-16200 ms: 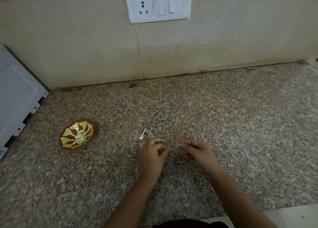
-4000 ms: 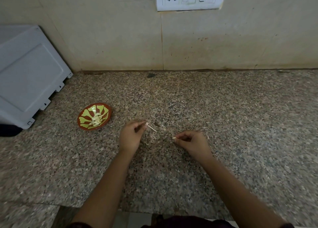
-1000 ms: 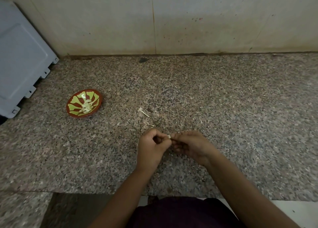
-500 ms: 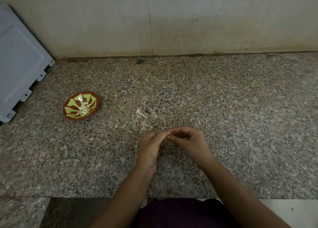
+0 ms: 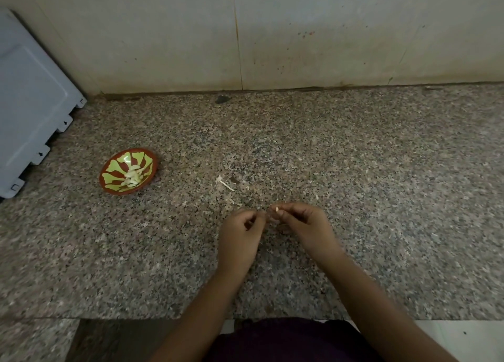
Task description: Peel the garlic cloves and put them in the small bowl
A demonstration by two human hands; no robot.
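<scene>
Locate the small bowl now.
Head view: small bowl sits on the granite counter, left side, between the grey panel and the left hand.

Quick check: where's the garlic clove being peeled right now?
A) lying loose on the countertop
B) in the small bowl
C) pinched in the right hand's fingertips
C: the pale garlic clove is pinched by the right hand, well apart from the small bowl.
</scene>
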